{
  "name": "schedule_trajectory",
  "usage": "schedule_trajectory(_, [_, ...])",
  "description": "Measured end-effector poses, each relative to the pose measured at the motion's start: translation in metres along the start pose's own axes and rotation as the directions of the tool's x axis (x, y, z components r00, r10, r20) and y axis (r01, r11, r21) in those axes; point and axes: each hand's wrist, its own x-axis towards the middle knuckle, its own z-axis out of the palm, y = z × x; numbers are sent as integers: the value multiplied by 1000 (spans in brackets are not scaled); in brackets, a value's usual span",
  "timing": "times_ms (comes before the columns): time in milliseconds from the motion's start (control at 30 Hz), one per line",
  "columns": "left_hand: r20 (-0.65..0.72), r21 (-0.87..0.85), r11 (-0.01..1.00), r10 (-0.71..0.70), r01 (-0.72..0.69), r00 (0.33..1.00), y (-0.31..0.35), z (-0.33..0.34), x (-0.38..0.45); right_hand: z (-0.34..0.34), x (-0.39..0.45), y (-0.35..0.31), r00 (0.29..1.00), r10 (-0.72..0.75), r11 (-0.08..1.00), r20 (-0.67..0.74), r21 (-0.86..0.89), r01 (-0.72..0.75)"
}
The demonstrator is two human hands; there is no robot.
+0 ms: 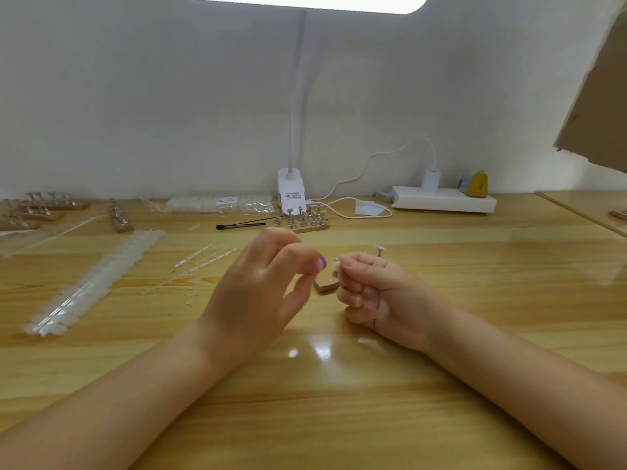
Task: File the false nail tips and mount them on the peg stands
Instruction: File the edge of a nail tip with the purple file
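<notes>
On the pale wooden desk (pixel 339 418) we see our two hands side by side at the middle, the left hand (pixel 258 293) just left of the right hand (pixel 376 293). Between and behind them sits a small wooden peg stand (pixel 326 284). A long strip of clear false nail tips (pixel 98 276) lies far left. Behind, a second wooden peg stand (pixel 300 222) stands before the white clamp lamp base (pixel 291 191), with a white power strip (pixel 442 198) to its right.

A white clip lamp (pixel 291 188), power strip (pixel 441 198) and black brush (pixel 241 226) sit along the wooden table's (pixel 339 401) far edge.
</notes>
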Motion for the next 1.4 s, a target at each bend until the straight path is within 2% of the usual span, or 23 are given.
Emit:
schedule_trajectory(67, [-28,-52,995,84,-85,996,13,4,3,2,0,1,1000,-28,1000,6,2,28])
schedule_trajectory(133, [-14,-31,989,144,-145,989,19,9,4,2,-1,1,999,-37,999,20,-3,37])
schedule_trajectory(300, [14,100,995,-5,4,1000,1,1,1,2,0,0,1000,-18,1000,-26,-3,18])
schedule_trajectory(467, [18,44,993,111,-112,994,14,6,3,3,-1,-1,999,-16,999,30,-28,17])
schedule_trajectory(600, [34,80,996,-53,51,998,6,1,1,2,-1,-1,1000,-9,1000,8,2,9])
schedule_trajectory(667, [-3,36,999,-21,21,1000,7,0,0,2,0,0,1000,-18,1000,-15,8,18])
schedule_trajectory(767, [16,-12,1000,17,-16,1000,15,5,0,1,0,1,1000,-21,1000,-20,-6,21])
schedule_trajectory(867, [54,24,991,-133,132,990,9,6,-2,1,-1,1,1000,-16,1000,-10,-11,16])
schedule_trajectory(933, [20,18,982,-188,188,982,4,2,-3,2,-1,1,1000,-18,1000,-15,-9,18])
schedule_trajectory(1067, [-6,10,999,44,-44,999,15,2,0,2,-1,1,1000,-10,999,-12,-34,10])
schedule_trajectory(1133, [34,62,997,33,-35,999,16,3,1,2,-1,1,1000,0,999,4,-38,0])
schedule_trajectory(1200, [57,121,991,-68,60,996,8,1,0,2,-1,0,1000,8,999,11,-39,-7])
schedule_trajectory(1267, [19,96,990,-107,105,994,3,-3,-2,3,-1,1,1000,10,999,13,-43,-10])
schedule_trajectory(1400, [-22,-48,999,10,-11,1000,12,2,1,1,-1,1,1000,12,999,14,-53,-12])
